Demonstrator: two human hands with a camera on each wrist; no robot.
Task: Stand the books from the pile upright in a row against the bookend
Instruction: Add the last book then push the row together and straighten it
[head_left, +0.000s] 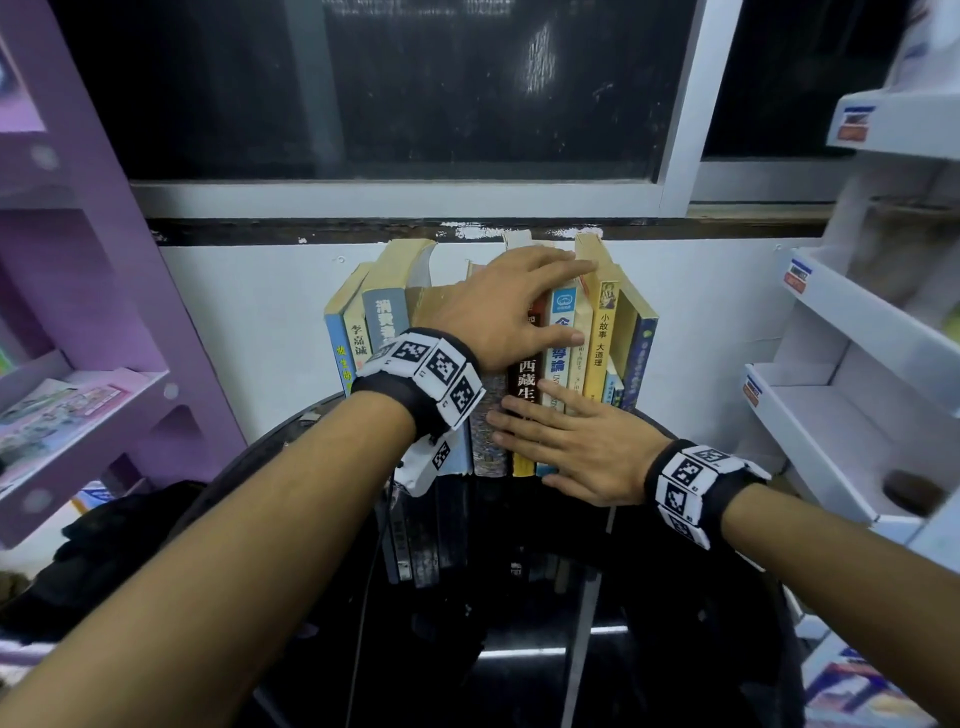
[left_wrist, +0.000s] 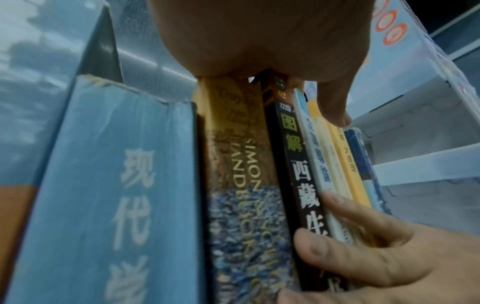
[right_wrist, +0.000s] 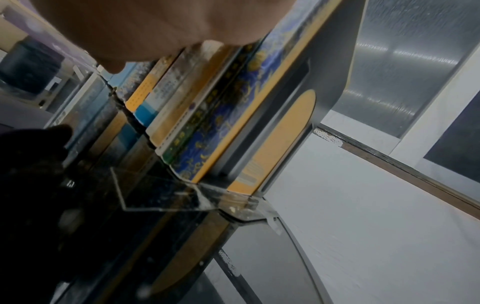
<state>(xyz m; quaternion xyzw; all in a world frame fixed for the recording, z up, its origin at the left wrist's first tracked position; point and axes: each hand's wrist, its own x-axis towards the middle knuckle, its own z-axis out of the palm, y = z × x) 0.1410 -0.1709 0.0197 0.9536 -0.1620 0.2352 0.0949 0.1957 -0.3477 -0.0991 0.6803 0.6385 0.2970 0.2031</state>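
A row of books (head_left: 488, 332) stands upright on a glossy black round table (head_left: 519, 649), backs toward the white wall. My left hand (head_left: 540, 296) lies across the books' tops with straight fingers; its thumb touches the light-blue spine (head_left: 561, 332). My right hand (head_left: 550, 436) presses flat fingers on the lower spines, around the black-spined book (head_left: 527, 379) (left_wrist: 298, 164). The dark blue patterned book (right_wrist: 233, 115) is last on the right, against a grey bookend upright (right_wrist: 335, 61) with a clear base plate (right_wrist: 161, 195). The left hand hides some tops.
A purple shelf unit (head_left: 104, 312) stands close on the left and white display shelves (head_left: 857, 364) on the right. A dark window (head_left: 415, 88) sits above the wall. A dark bundle (head_left: 119, 545) lies by the table's left edge.
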